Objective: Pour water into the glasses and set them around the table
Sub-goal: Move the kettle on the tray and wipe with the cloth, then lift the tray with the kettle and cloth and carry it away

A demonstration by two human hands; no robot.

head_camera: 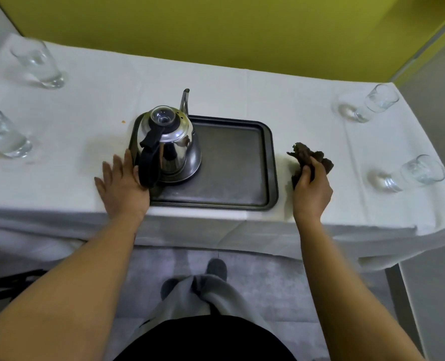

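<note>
A steel kettle (168, 144) with a black handle and a thin spout stands on the left part of a dark tray (237, 162) in the middle of the white table (242, 95). My left hand (122, 185) lies flat and open on the cloth, touching the tray's left edge beside the kettle handle. My right hand (311, 186) is closed on a crumpled brown cloth (308, 156) just right of the tray. Clear glasses stand at the table's sides: far left (37, 65), near left (1, 134), far right (368, 104) and near right (409, 174).
A yellow-green wall (216, 27) runs behind the table. The tablecloth hangs over the near edge (216, 225). My legs and a grey slipper (216, 269) are on the grey floor below. Black chair parts (7, 285) show at lower left.
</note>
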